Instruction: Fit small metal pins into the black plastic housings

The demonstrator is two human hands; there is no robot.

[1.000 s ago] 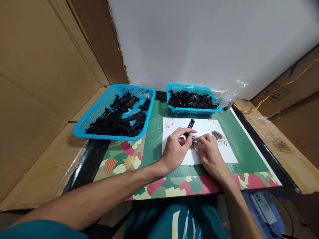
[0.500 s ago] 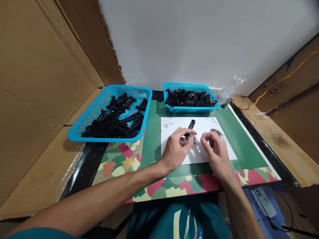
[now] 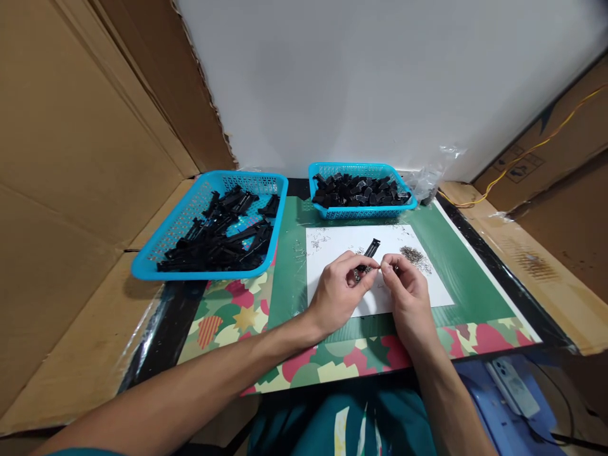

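Observation:
My left hand (image 3: 338, 288) is curled over the white paper (image 3: 327, 297), with a long, narrow black plastic part (image 3: 373, 247) sticking out beyond its fingers. The hand covers the part's near end. Small shiny metal pieces, like tiny springs (image 3: 360, 271), show between its thumb and index finger. Close on the right, my right hand (image 3: 408, 288) is pinched, its fingertips meeting those of the left hand. Whatever it pinches is too small to make out. Past its knuckles lies a pile of small metal springs (image 3: 415, 257).
A blue basket (image 3: 142, 269) of long black parts stands on the left. Another blue basket (image 3: 361, 213) with short black pieces is at the back, beside a clear plastic bag (image 3: 430, 180). Loose metal bits (image 3: 319, 239) dot the paper. Cardboard walls (image 3: 85, 126) flank the table.
My right hand has closed the gap to the left, and the fingertips now meet. The left thumb and index finger have drawn together. The black part has shifted slightly right and nearer with the left hand.

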